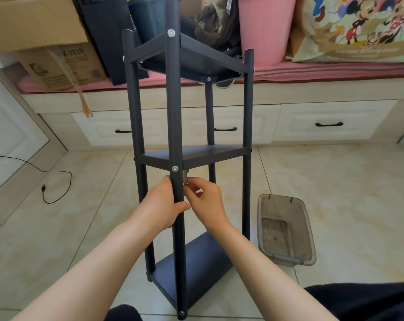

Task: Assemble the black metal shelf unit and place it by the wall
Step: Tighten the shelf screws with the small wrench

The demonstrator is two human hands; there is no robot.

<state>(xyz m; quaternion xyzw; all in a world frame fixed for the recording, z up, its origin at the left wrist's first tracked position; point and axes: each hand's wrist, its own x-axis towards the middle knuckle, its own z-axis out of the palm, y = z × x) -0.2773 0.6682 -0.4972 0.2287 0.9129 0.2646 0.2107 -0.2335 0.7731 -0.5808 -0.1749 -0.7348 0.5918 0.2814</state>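
Observation:
The black metal shelf unit lies tilted on the tiled floor, its four posts running away from me and three trays bolted between them. The nearest post crosses the middle of the view with silver bolt heads showing. My left hand wraps around this post just below the middle tray. My right hand pinches a small silver part against the post's right side, under the middle tray's corner. What the part is cannot be told.
An open grey plastic bin lies on the floor right of the shelf. Behind stands a white drawer bench with boxes, a pink bucket and bags. A black cable trails at left. My knees show at the bottom.

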